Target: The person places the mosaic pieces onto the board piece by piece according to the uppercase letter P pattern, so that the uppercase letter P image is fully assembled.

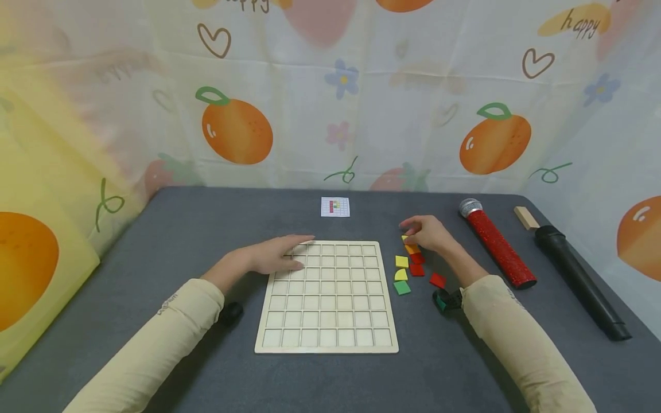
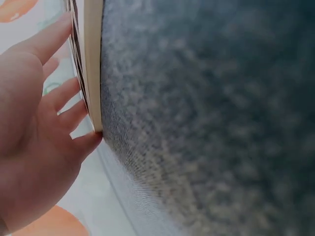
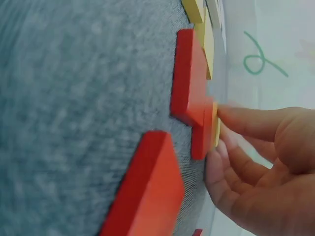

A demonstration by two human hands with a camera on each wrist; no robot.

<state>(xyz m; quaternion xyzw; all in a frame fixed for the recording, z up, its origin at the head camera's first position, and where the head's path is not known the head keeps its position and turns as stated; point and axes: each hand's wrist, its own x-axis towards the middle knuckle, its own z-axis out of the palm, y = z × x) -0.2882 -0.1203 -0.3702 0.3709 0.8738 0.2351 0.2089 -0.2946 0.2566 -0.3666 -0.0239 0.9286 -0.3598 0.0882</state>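
A pale wooden grid board [image 1: 327,350] lies flat on the table. My left hand [image 1: 271,255] rests at its upper left corner, fingers stretched along the far edge and thumb on the squares. The left wrist view shows the same hand [image 2: 44,118] spread against the board's rim [image 2: 92,73]. Right of the board, my right hand [image 1: 428,234] reaches over a yellow tile [image 1: 404,237] and an orange tile [image 1: 412,249]. Seen from the right wrist, bent fingers and thumb [image 3: 256,123] straddle tile edges; whether they pinch one is unclear.
Near the right hand lie red tiles [image 1: 417,269], a square yellow tile [image 1: 401,261], a rounded yellow tile [image 1: 400,275] and a green tile [image 1: 402,287]. A small pattern card [image 1: 335,207] lies behind the board. Farther right are a red microphone [image 1: 498,246] and a black-handled mallet [image 1: 580,281].
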